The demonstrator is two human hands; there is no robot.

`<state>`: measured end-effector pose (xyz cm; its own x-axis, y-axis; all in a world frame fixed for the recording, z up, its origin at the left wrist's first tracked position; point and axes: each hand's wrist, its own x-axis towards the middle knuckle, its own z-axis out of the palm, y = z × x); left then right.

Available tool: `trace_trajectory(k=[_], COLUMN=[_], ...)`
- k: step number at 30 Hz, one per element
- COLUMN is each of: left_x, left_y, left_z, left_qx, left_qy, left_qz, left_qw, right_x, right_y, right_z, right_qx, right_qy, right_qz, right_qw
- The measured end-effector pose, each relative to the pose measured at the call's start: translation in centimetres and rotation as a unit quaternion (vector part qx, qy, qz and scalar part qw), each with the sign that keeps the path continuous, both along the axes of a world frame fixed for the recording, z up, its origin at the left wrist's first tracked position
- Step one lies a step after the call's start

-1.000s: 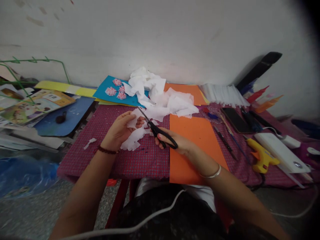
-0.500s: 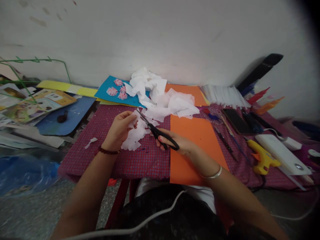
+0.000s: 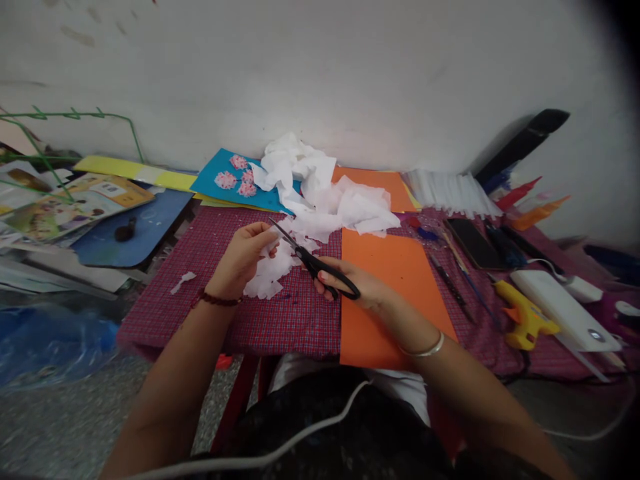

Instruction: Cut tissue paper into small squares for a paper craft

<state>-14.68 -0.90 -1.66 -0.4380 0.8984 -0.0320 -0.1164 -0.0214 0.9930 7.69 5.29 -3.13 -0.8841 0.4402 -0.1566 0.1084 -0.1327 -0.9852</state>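
Observation:
My left hand (image 3: 246, 255) is closed in a pinch on a small piece of white tissue paper (image 3: 271, 244), mostly hidden by the fingers. Wrapped round the handles of black scissors (image 3: 315, 265), my right hand (image 3: 350, 283) points the blades up and left, their tips beside the left fingers. Cut white paper scraps (image 3: 265, 279) lie on the checked cloth just below the blades. Behind them is a heap of crumpled white tissue (image 3: 300, 170). An orange sheet (image 3: 393, 300) lies under my right wrist.
Pink-and-white paper flowers (image 3: 226, 180) rest on a blue sheet (image 3: 213, 172) at the back. On the right are a yellow glue gun (image 3: 525, 313), a phone (image 3: 474, 241), a white power bank (image 3: 565, 310) and brushes. Books (image 3: 80, 207) and a green wire rack (image 3: 113, 119) stand left.
Both hands stay almost in place. The left fingers and the paper shift slightly at the scissor tips, and the view moves a little.

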Motion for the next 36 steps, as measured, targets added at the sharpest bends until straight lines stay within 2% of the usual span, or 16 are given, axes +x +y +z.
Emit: trace_trajectory(k=[6,10,13,18,22,25,29,33,36], left_x=[0.2,-0.4,-1.1,-2.0,-2.4,-2.4,-1.6,-0.7,-0.3], left_y=[0.1,0.0,-0.3,-0.5,-0.3,-0.1,0.0,0.0,-0.1], left_z=[-0.2,0.1,0.3,0.4,0.3,0.2,0.2,0.1,0.1], left_qx=[-0.004,-0.032,-0.055,-0.039,0.024,0.051,0.047,0.017,0.007], left_qy=[-0.020,-0.041,-0.023,0.025,-0.014,-0.039,-0.041,0.002,0.018], left_qz=[0.001,-0.030,-0.041,0.030,0.098,0.120,0.086,0.015,-0.005], left_qw=[1.000,0.998,0.997,0.998,0.995,0.991,0.994,1.000,1.000], right_x=[-0.2,-0.2,-0.2,0.1,0.4,0.5,0.5,0.2,0.1], right_y=[0.1,0.3,0.5,0.6,0.4,0.3,0.3,0.4,0.4], right_z=[-0.5,-0.7,-0.8,-0.9,-0.3,0.1,0.3,0.0,-0.2], right_qx=[0.009,-0.004,-0.026,-0.025,-0.022,-0.009,0.015,0.011,0.004], right_qy=[-0.006,-0.005,0.000,0.013,0.017,0.017,0.008,-0.004,-0.007], right_qz=[-0.024,-0.048,-0.056,-0.048,-0.015,0.010,0.044,0.041,0.039], right_qw=[1.000,0.999,0.998,0.998,0.999,1.000,0.999,0.999,0.999])
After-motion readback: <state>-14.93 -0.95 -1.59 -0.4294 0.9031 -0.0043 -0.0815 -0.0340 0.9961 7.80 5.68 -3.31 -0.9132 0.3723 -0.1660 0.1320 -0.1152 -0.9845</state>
